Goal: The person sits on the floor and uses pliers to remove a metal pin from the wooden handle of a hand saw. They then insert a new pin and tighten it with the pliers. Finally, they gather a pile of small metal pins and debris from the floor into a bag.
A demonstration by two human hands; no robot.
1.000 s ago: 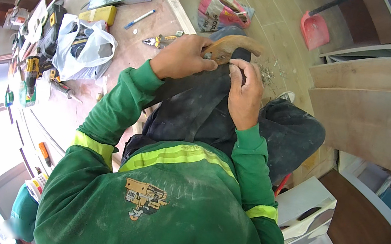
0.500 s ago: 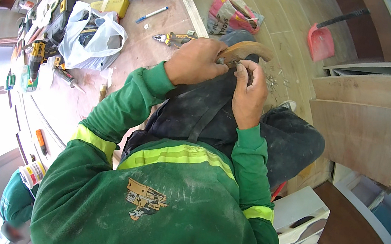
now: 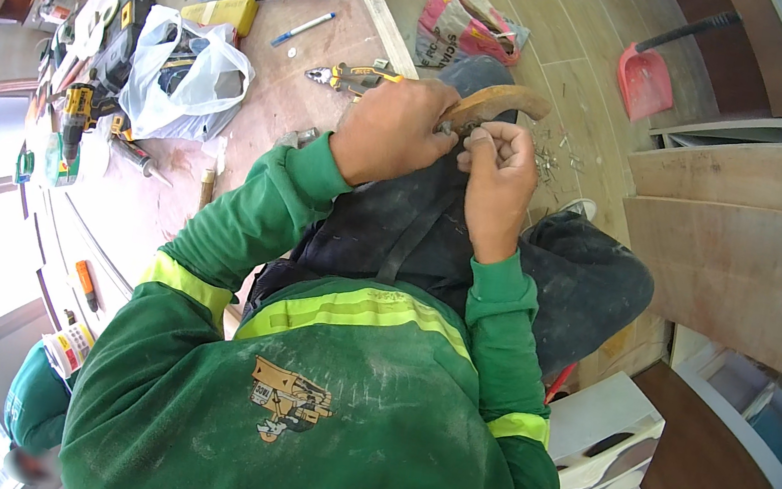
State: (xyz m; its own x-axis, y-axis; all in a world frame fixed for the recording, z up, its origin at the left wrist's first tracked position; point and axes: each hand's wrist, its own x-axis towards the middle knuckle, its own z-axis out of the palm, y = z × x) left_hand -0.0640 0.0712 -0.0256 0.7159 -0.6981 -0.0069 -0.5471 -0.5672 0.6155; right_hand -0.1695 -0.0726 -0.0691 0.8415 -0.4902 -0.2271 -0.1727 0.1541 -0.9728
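**Fastener being set into curved wooden piece, both hands engaged**

I am observing the left hand closing around a curved wooden piece, fingers wrapped tight over its near end and holding it above the lap, just off the near edge of the plywood workbench. The right hand is pinching narrowly, thumb and forefinger pressing together on a small item where it meets the wood; I cannot tell what the item is, as it is too small.

In my judgement, the step is going well only if the left hand is keeping the piece steady and the right-hand pinch is staying square to the surface, since any twist would let the small part slip into the lap.

I am noting pliers lying on the workbench near its near edge, just beyond the left hand, and a white plastic bag further along, toward the far left corner. Small loose fasteners are lying scattered on the floor beside the right hand.
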